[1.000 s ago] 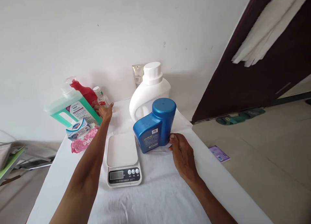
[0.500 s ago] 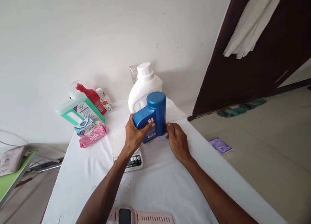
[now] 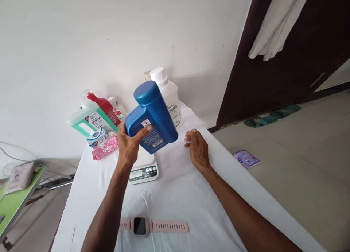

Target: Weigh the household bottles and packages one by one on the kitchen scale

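Head view: the left hand [image 3: 128, 146] is gripping a blue plastic bottle with a wide blue cap [image 3: 151, 117], thumb lying across its front label and fingers wrapped behind. The bottle is hanging clear in the air, tilting with its cap up and toward the left, directly above a small white digital kitchen scale [image 3: 143, 169]. The scale is sitting on a table covered with a white cloth [image 3: 177, 193], and its display and buttons are facing the person.

The right hand [image 3: 197, 149] is resting on the cloth just right of the scale, fingers loosely spread and holding nothing; it is near the blue bottle but not touching it.

Behind the scale, close to the wall, a large white plastic jug with a white screw cap [image 3: 167, 93] is standing upright, partly hidden by the blue bottle. Left of the scale and farther back, a green translucent jug with a pump top [image 3: 90, 117], a red spray bottle [image 3: 102, 107] and a small clear bottle with a white cap [image 3: 117, 109] are standing together. In front of them, a white and blue soap box [image 3: 97, 137] is lying on a pink packet [image 3: 105, 147].

Nearer the person than the scale, a pink-strapped smartwatch [image 3: 140, 226] is lying flat on the cloth.
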